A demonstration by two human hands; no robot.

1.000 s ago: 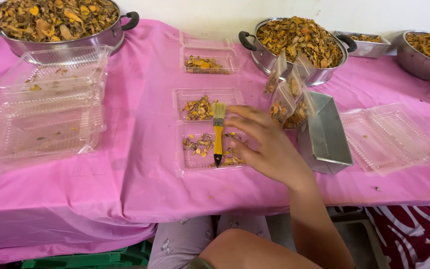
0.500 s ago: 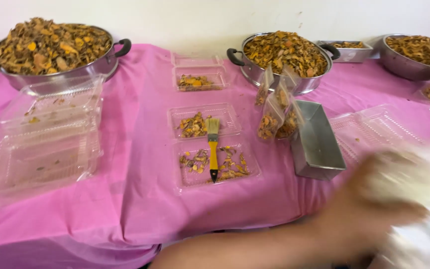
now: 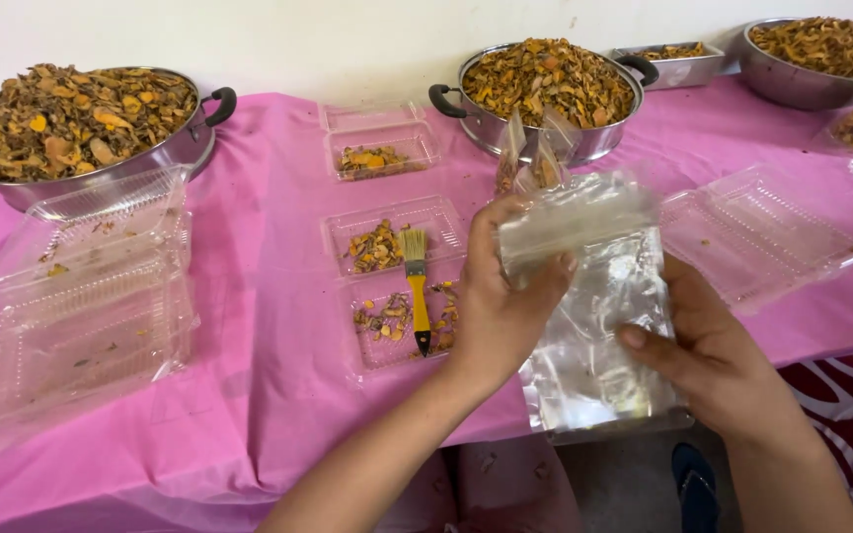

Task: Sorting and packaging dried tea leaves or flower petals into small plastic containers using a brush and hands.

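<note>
While both hands work over the pink tablecloth (image 3: 249, 326), head view: left hand (image 3: 505, 296) curled tight on the upper edge of a clear plastic pouch (image 3: 594, 326) | right hand (image 3: 713, 360) pinching its lower right side, thumb on top | pouch held above the table edge | yellow-handled brush (image 3: 417, 296) lies across clear trays (image 3: 397, 286) just left | steel pot (image 3: 545, 89) of dried orange pieces behind.

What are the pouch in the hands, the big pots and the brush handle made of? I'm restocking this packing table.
Pouch: thin clear plastic film, glossy; it crinkles and glares, held by the left hand and right hand.
Pots: probably stainless steel, a bright reflective wall with dark handles.
Brush: yellow handle, likely plastic or painted wood; pale bristles.
</note>
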